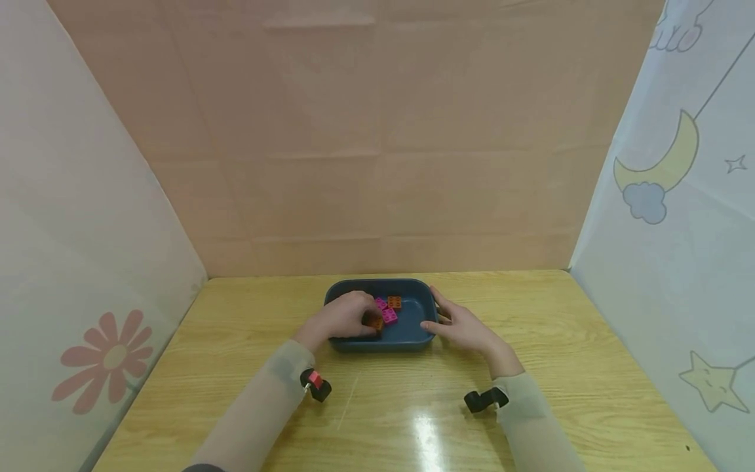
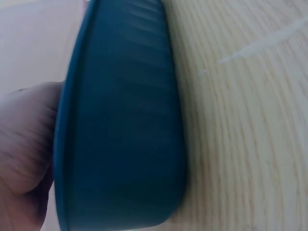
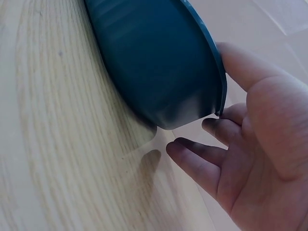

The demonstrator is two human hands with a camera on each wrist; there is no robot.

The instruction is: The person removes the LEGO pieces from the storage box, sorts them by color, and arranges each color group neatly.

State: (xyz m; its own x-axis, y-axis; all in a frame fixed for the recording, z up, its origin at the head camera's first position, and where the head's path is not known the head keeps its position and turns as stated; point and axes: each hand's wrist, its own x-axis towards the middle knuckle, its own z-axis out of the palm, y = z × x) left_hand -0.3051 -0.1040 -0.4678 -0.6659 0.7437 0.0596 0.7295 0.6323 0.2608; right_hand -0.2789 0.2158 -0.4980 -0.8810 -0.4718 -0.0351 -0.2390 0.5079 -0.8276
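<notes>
A dark blue rectangular bin point(image 1: 407, 345) stands on the wooden table, its outer wall point(image 2: 125, 115) filling much of the left wrist view. Reaching over its left end, my left hand point(image 1: 348, 314) pinches an orange toy brick point(image 1: 377, 323) low inside; in the left wrist view the fingers are partly hidden behind the rim. Beside that brick lie two pink bricks point(image 1: 389, 316), and another orange brick point(image 1: 394, 302) sits toward the back wall. My right hand point(image 1: 466, 326) holds the bin's right end, thumb over the rim point(image 3: 222, 91) and fingers outside.
The wooden table point(image 1: 377, 419) reaches back to a brown paper-covered wall point(image 1: 377, 157). Pale printed sheets hang on the left point(image 1: 71, 229) and right point(image 1: 666, 282). Each sleeve carries a small black wrist mount, the left one point(image 1: 318, 388) with a red part.
</notes>
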